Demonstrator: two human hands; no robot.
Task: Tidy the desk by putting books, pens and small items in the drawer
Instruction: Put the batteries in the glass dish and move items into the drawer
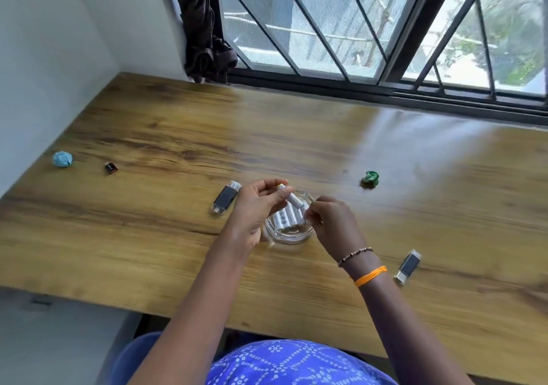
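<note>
A clear glass dish (289, 238) sits mid-desk with several white batteries (285, 218) lying in it. My left hand (257, 203) pinches one white battery (292, 197) just above the dish's far rim. My right hand (332, 217) hovers over the dish's right side, its fingertips pinching a battery at the rim. A black USB stick with a clear cap (226, 197) lies left of the dish. Another such USB stick (408, 265) lies to the right, near my right wrist. A small dark red-edged item (111, 167) rests far left.
A crumpled blue paper ball (62, 158) lies at the desk's left edge, a crumpled green ball (370, 178) right of centre. The wooden desk (178, 123) runs under a barred window (341, 28); a dark cloth (204, 28) hangs at the back. No drawer is in sight.
</note>
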